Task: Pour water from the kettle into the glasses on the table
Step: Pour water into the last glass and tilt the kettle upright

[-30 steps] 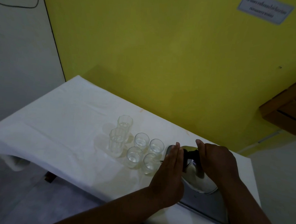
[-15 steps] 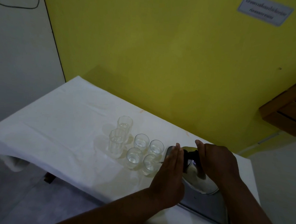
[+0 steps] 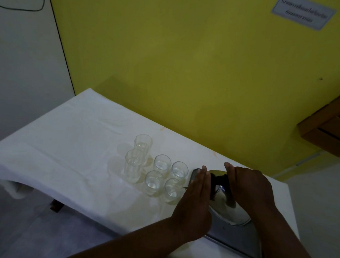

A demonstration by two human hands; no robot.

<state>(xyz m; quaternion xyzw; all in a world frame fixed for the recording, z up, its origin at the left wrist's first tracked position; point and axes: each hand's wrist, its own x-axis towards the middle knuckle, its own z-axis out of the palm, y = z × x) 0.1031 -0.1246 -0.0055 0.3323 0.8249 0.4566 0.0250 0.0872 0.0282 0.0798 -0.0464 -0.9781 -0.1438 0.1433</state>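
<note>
A shiny metal kettle [image 3: 230,212] stands on a metal tray [image 3: 238,245] at the table's right end. My right hand [image 3: 251,191] is closed around the kettle's black handle. My left hand [image 3: 195,205] lies flat against the kettle's left side, fingers straight and together. Left of the kettle stand several clear glasses: two tall ones [image 3: 133,166] and a cluster of short ones [image 3: 161,165], the nearest short glass [image 3: 171,190] almost touching my left hand. Water shows in them. The kettle's spout is hidden behind my left hand.
A white cloth covers the table [image 3: 68,144], which stands against a yellow wall [image 3: 187,62]. A wooden shelf [image 3: 327,130] juts from the wall at the right. A paper sign [image 3: 302,12] hangs at the top right.
</note>
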